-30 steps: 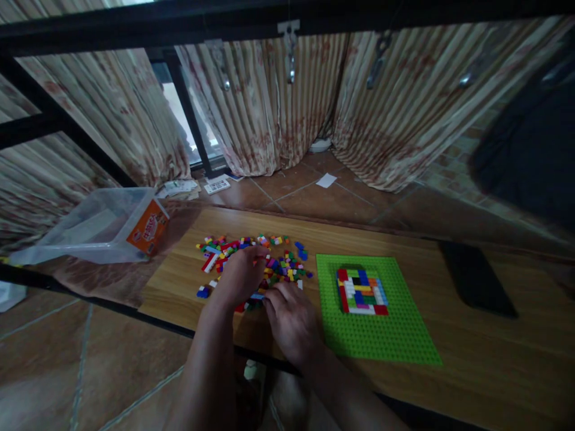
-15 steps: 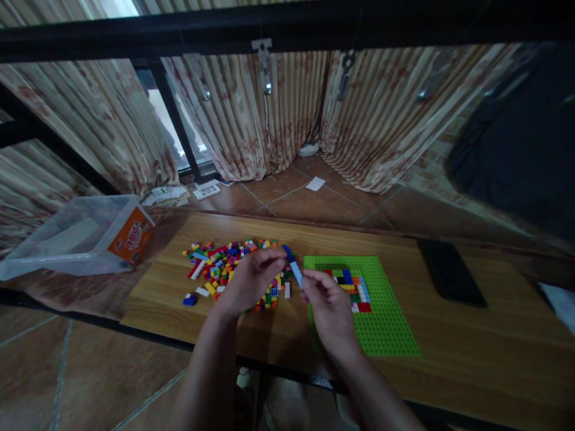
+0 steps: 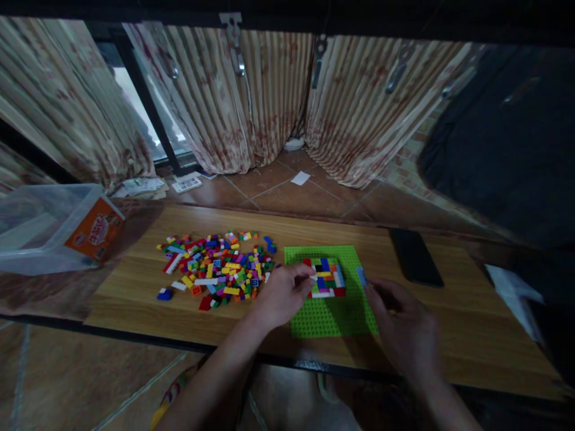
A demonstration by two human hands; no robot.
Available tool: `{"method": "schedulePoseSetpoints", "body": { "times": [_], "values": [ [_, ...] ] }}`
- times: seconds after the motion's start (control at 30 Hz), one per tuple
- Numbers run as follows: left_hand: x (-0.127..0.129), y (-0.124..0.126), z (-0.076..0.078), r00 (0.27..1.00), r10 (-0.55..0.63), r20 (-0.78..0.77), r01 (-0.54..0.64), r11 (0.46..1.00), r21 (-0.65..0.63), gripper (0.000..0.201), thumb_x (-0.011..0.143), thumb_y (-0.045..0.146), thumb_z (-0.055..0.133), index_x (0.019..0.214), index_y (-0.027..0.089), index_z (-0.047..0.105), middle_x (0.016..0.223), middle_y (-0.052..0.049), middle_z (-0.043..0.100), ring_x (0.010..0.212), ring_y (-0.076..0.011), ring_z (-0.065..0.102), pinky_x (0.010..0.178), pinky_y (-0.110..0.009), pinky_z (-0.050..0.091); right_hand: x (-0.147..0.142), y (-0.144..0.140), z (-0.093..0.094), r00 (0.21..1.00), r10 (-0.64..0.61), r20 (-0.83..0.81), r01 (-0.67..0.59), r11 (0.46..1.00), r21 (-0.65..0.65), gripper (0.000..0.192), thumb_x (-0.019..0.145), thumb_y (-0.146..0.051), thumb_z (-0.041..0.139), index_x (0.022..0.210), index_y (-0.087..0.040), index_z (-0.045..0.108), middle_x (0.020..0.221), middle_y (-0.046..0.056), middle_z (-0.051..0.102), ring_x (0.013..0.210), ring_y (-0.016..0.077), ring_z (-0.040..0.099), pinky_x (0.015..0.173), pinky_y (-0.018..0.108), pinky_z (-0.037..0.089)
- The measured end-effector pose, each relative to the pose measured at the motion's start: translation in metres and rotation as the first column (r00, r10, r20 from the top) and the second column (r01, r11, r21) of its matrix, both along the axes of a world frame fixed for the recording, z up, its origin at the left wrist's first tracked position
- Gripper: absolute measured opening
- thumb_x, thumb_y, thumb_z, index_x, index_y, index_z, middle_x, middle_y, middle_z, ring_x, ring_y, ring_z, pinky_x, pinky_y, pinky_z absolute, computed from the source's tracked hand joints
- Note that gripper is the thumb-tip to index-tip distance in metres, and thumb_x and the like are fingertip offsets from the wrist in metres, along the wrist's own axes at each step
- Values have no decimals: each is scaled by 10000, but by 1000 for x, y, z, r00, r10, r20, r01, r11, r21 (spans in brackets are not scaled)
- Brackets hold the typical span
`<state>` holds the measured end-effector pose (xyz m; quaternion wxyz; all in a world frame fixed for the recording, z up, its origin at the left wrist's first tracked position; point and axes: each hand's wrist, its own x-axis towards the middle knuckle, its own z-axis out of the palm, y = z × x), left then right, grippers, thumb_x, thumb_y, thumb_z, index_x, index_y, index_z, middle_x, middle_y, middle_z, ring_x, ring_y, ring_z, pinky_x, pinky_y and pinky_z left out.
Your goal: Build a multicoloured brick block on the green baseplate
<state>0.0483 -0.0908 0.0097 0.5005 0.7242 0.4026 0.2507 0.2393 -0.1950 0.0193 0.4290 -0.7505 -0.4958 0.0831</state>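
My right hand [image 3: 406, 323] pinches a light blue toy brick [image 3: 361, 276] between thumb and fingers, over the right edge of the green baseplate [image 3: 314, 320]. My left hand [image 3: 283, 293] is closed, its fingertips at the left side of a low build of coloured bricks [image 3: 330, 276] on the baseplate. Whether those fingers grip the build or a small pale piece, I cannot make out. The build shows red, blue, yellow, white and orange bricks in a rough rectangle, its left part covered by my left hand.
A pile of loose bricks [image 3: 231, 266] spreads over the left of the wooden table [image 3: 144, 299]. A clear plastic box [image 3: 49, 239] with an orange label stands beyond the table's left end. A black phone-like slab [image 3: 415, 257] lies at right, near white paper [image 3: 512, 299].
My hands have come apart. The right moved right with the light blue brick, and the left moved from the pile's side to the build. The view has shifted rightward.
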Motion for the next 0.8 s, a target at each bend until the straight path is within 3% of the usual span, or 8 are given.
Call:
{"method": "schedulePoseSetpoints", "body": {
  "times": [0.2,0.5,0.8],
  "values": [
    [1,4,0,995,38,-87,-33,997,65,228,871,252,504,983,190,692,816,-11,713,724,-148,642,676,-245,475,-18,5,-11,970,191,148,-189,982,-28,245,906,-349,523,971,-185,694,827,56,692,671,167,635,632,285,503],
    [1,2,2,992,12,-129,-2,997,80,233,871,244,501,999,203,691,819,-6,717,715,-146,639,673,-242,477,-33,16,-29,920,145,364,-139,989,-41,245,903,-250,469,966,-169,691,787,67,682,685,185,631,660,312,494],
    [-1,3,2,989,2,-149,12,995,94,245,866,232,507,1038,218,680,840,-11,718,750,-159,656,698,-253,493,-34,21,-33,892,139,430,-142,990,-27,254,915,-232,452,944,-154,692,808,85,680,724,203,630,691,333,496]
  ]
}}
